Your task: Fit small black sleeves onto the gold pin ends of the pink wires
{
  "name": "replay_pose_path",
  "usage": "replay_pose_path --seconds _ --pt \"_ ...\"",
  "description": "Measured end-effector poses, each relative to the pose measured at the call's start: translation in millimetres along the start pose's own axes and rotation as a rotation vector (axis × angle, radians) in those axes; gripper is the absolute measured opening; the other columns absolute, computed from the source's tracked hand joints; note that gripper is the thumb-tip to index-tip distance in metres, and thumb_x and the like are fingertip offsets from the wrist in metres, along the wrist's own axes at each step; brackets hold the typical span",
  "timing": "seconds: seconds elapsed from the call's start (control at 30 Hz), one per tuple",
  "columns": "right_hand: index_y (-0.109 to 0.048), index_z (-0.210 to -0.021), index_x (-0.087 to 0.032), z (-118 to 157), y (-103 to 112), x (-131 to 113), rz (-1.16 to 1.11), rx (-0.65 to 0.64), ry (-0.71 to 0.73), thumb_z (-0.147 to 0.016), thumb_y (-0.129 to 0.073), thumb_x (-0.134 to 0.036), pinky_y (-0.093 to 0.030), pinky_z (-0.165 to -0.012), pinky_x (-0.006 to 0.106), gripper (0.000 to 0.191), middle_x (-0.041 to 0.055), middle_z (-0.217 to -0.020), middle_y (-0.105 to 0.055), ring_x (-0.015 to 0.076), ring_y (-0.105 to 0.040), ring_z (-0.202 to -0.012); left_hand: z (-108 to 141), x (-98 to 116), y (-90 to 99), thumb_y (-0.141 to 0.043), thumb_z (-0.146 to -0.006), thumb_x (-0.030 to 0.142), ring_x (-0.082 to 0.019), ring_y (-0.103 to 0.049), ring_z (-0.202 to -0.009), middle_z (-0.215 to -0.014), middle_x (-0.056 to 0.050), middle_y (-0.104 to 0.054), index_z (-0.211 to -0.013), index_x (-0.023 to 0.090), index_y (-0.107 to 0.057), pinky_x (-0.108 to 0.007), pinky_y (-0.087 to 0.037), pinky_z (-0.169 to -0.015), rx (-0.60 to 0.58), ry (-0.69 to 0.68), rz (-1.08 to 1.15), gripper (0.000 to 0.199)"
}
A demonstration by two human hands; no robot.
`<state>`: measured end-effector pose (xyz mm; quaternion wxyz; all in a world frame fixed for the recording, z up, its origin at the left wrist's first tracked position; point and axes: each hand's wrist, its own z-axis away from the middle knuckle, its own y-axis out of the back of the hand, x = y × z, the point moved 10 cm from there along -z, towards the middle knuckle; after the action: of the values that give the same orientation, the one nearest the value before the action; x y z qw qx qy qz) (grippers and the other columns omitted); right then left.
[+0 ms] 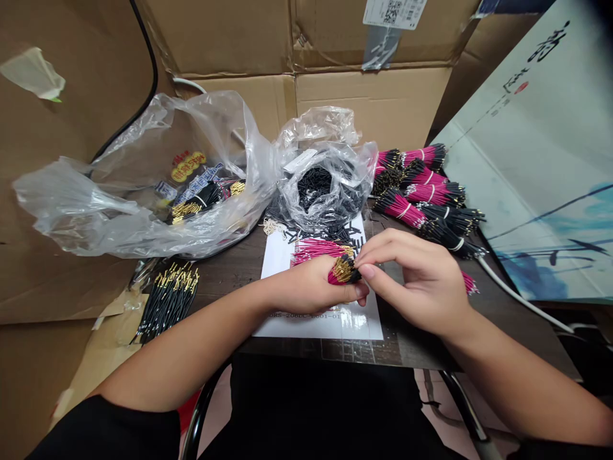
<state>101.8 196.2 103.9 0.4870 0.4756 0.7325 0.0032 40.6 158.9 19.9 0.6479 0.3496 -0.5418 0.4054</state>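
My left hand [318, 284] is wrapped round a bundle of pink wires [343, 271], whose gold and black ends face up toward me. The thumb and forefinger of my right hand [414, 278] pinch at the right edge of that bundle; whatever small piece sits between them is too small to make out. Just beyond my left hand, loose pink wires [320, 249] lie on a white printed sheet [282, 319]. Short black tubes [313, 188] fill an open clear bag [354, 182] behind them, and several are scattered in front of it.
At the left, a large clear bag [110, 217] holds gold-tipped wire bundles. Black wires with gold tips [167, 303] lie in front of it. Tied pink and black bundles [431, 191] are piled at the right, near a white cable [522, 297]. Cardboard [239, 38] stands behind the dark table [407, 342].
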Motion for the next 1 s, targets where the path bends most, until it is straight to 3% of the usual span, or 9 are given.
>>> replay_pose_path --seconds 0.23,0.37,0.53,0.7,1.0 --pt "-0.068 -0.086 -0.022 2 -3 5 -0.036 0.023 -0.042 -0.081 -0.063 -0.013 -0.056 -0.070 0.033 0.011 0.0040 -0.085 -0.067 0.0170 -0.064 -0.080 1 -4 -0.2 -0.063 -0.083 0.042 -0.006 -0.036 -0.047 -0.055 0.006 -0.042 -0.081 0.013 -0.058 -0.019 -0.031 -0.046 0.013 0.050 0.063 0.030" --pt "-0.070 -0.094 -0.024 7 -3 -6 0.133 0.037 0.082 -0.079 -0.066 -0.012 -0.055 -0.075 0.034 0.020 0.0048 -0.092 -0.068 0.0174 -0.064 -0.084 1 -4 0.7 -0.066 -0.081 0.040 -0.004 -0.033 -0.043 -0.051 0.008 -0.038 -0.076 0.013 -0.055 -0.018 -0.027 -0.042 0.028 0.052 0.115 0.029" --pt "-0.062 -0.120 -0.025 17 3 -19 0.252 0.117 0.246 -0.074 -0.069 -0.010 -0.055 -0.080 0.040 0.049 0.0083 -0.109 -0.068 0.0220 -0.064 -0.094 3 0 3.5 -0.066 -0.082 0.041 -0.003 -0.032 -0.042 -0.051 0.009 -0.037 -0.076 0.014 -0.052 -0.017 -0.022 -0.039 0.068 0.012 0.198 0.031" --pt "-0.064 -0.119 -0.021 19 -1 -21 0.290 0.129 0.304 -0.071 -0.071 -0.010 -0.053 -0.085 0.045 0.049 0.0118 -0.114 -0.067 0.0253 -0.063 -0.101 3 1 7.3 -0.069 -0.079 0.042 -0.003 -0.032 -0.040 -0.049 0.009 -0.037 -0.070 0.016 -0.043 -0.017 -0.023 -0.038 0.103 -0.031 0.263 0.038" --pt "-0.063 -0.121 -0.026 17 -6 -12 0.194 0.119 0.199 -0.077 -0.065 -0.003 -0.055 -0.079 0.037 0.050 0.0078 -0.108 -0.065 0.0193 -0.062 -0.095 5 2 8.9 -0.070 -0.077 0.044 -0.002 -0.030 -0.041 -0.049 0.009 -0.035 -0.070 0.016 -0.042 -0.018 -0.021 -0.040 0.137 -0.003 0.296 0.040"
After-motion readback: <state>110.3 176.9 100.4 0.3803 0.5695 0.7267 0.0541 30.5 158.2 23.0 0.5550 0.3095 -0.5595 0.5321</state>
